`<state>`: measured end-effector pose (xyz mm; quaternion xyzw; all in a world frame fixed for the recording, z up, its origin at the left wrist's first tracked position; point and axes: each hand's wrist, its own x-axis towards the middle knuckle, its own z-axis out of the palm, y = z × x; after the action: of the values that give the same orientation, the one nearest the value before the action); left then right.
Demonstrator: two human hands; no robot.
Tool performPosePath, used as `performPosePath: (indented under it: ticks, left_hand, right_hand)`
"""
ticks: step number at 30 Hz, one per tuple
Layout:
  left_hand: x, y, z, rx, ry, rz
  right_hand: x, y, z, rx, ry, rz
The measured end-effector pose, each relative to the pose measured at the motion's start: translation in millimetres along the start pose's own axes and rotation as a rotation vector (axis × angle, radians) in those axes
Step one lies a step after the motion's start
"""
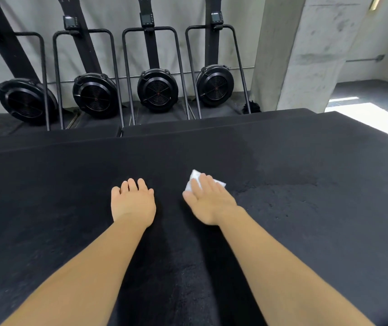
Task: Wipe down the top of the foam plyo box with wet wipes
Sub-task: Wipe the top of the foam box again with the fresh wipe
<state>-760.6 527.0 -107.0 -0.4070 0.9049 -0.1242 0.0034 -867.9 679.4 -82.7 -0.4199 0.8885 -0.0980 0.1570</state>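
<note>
Wipe (194, 177) under flat right hand (208, 203) on box (306, 161).

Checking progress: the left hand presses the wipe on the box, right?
No. The head view shows the right hand pressing the wipe on the box; the left hand lies bare beside it.
</note>
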Motion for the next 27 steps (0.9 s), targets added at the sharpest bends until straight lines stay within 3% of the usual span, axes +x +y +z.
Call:
performPosePath:
  ticks: [8, 12, 14, 18, 27]
  left_hand:
    - [2.3, -0.1, 1.5, 0.025, -0.013, 0.009]
    - [2.9, 0.6, 2.1, 0.004, -0.019, 0.004]
    - [2.0, 0.5, 1.5, 0.004, -0.016, 0.0]
    - [-7.5, -1.8, -2.1, -0.024, 0.051, 0.011]
    - [-46.0, -17.0, -15.4, -0.121, 0.141, 0.033]
  right_hand:
    - [16.2, 96.9, -32.1, 0.049, 0.063, 0.307]
    - [12.2, 91.8, -35.7, 0.129, 0.131, 0.402]
    - [5.3, 76.9, -31.0, 0.067, 0.077, 0.364]
    - [-14.4, 38.4, -13.6, -0.03, 0.13, 0.214]
    - [-49.5, -50.6, 27.8, -0.075, -0.111, 0.014]
